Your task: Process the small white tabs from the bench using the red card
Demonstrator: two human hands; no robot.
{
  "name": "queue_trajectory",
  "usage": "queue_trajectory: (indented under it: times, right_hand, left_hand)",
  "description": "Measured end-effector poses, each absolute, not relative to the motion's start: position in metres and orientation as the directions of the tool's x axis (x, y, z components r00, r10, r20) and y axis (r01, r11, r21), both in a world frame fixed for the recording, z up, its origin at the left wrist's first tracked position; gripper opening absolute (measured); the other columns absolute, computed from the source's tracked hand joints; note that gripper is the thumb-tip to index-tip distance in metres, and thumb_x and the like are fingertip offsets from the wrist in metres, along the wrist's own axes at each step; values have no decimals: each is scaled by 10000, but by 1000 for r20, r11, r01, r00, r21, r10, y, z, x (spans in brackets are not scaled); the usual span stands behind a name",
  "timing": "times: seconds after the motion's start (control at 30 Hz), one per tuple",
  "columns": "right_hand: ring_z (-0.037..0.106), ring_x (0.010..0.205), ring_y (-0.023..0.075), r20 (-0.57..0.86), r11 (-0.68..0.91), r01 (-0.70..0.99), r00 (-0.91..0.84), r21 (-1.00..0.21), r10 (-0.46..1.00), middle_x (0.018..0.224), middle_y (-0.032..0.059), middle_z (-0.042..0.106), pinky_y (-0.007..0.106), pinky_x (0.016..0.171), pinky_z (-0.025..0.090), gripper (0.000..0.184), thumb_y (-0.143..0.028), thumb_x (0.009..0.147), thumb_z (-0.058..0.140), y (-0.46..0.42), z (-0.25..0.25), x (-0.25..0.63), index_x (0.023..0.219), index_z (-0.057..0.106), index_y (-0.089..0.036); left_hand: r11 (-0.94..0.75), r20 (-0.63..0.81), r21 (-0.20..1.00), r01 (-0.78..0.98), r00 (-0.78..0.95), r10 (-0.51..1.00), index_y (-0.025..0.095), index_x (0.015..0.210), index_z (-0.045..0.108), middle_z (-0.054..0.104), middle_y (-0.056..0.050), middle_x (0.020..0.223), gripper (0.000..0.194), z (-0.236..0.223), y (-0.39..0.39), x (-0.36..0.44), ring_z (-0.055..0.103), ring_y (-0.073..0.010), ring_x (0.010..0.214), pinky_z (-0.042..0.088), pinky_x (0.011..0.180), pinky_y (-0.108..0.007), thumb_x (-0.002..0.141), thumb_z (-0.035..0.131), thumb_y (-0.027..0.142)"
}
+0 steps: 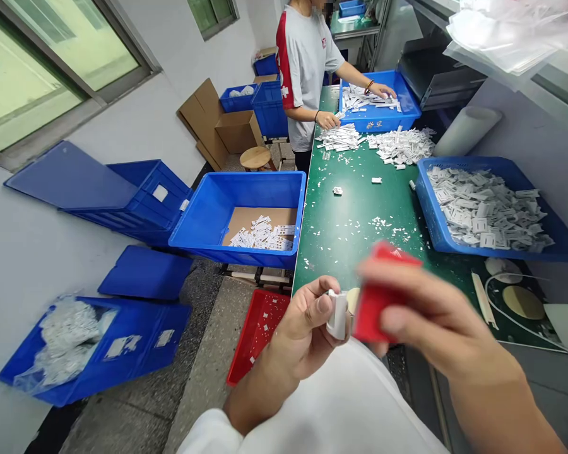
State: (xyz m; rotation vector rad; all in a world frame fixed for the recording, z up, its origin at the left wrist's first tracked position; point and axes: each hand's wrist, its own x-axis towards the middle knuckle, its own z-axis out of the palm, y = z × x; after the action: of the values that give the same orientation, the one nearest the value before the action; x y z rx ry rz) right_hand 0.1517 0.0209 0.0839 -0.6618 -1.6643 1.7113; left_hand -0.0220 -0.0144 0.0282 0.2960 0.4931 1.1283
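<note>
While a co-worker (307, 75) sorts white tags in a blue crate (378, 120) at the far end, a long green tabletop (355, 252) stretches ahead, dotted with white scraps (378, 222). A second blue crate (435, 214), heaped with more tags, stands on its right side. Just past the tabletop's near edge, the right hand (430, 309) closes around a blurred red block (378, 296). Just beside it, the left hand (303, 321) pinches a small white piece (337, 314) between thumb and fingers.
</note>
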Motion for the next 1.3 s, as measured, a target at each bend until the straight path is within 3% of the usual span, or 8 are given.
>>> queue_trajectory:
  times: [0.13, 0.2, 0.3, 0.43, 0.57, 0.7, 0.83, 1.3]
  right_hand:
    - [748, 804, 173, 164, 274, -135, -982, -952, 88, 924, 43, 788, 216, 730, 573, 323, -98, 914, 617, 31, 89, 151, 1161, 757, -252]
    - [747, 808, 169, 234, 345, -118, -919, -931, 318, 939, 29, 788, 211, 720, 575, 338, -96, 905, 625, 35, 88, 152, 1163, 759, -269]
    - [718, 712, 143, 256, 305, 13, -509, -952, 822, 917, -1, 780, 227, 649, 572, 372, -168, 960, 581, 40, 84, 154, 1268, 697, -339]
    - [658, 612, 125, 211, 268, -16, -664, -963, 718, 786, -11, 750, 227, 579, 535, 266, -243, 953, 623, 46, 78, 154, 1163, 756, -338]
    - [635, 679, 138, 132, 155, 155, -151, -976, 980, 780, 16, 715, 242, 630, 533, 252, -305, 961, 620, 50, 68, 152, 1174, 753, -282]
    - [626, 633, 120, 19, 39, 93, -204, -995, 979, 864, 22, 717, 240, 603, 541, 256, -355, 945, 642, 38, 58, 152, 1170, 748, -291]
    - [621, 601, 104, 22, 18, -18, -263, -1000, 965, 811, 12, 705, 208, 558, 537, 216, -321, 970, 608, 24, 49, 153, 1117, 765, -303]
    - [583, 490, 85, 274, 47, -342, -652, -938, 707, 708, 7, 712, 182, 449, 449, 279, -287, 1003, 549, 18, 59, 157, 1206, 734, -333]
  left_hand:
    - [430, -264, 394, -812, 349, 899, 164, 911, 625, 517, 55, 575, 390, 31, -13, -23, 449, -44, 473, 341, 443, -144, 710, 871, 391]
    - [430, -254, 380, -819, 355, 900, 158, 897, 633, 521, 54, 571, 381, 32, -11, -24, 453, -41, 470, 337, 437, -139, 701, 881, 369]
    - [416, -274, 369, -831, 331, 903, 159, 901, 641, 544, 49, 594, 372, 30, -10, -25, 471, -34, 482, 355, 449, -128, 701, 883, 358]
    - [421, -264, 426, -801, 335, 904, 150, 893, 647, 607, 11, 658, 372, 22, -12, -25, 539, -57, 512, 419, 472, -147, 712, 869, 387]
    - [362, 16, 422, -831, 407, 913, 179, 897, 678, 540, 42, 598, 293, 22, -15, -31, 519, -53, 456, 421, 419, -135, 722, 859, 329]
    - [342, -81, 276, -898, 333, 940, 277, 1135, 669, 564, 48, 752, 433, 30, -10, -36, 612, -36, 628, 505, 533, -74, 745, 818, 164]
    - [291, -219, 146, -946, 256, 942, 255, 967, 670, 620, 50, 872, 267, 29, -2, -32, 681, -68, 890, 579, 789, -131, 764, 803, 142]
    - [351, -200, 285, -892, 303, 932, 182, 883, 719, 705, 17, 745, 229, 25, -8, -19, 676, -78, 675, 569, 654, -168, 738, 861, 287]
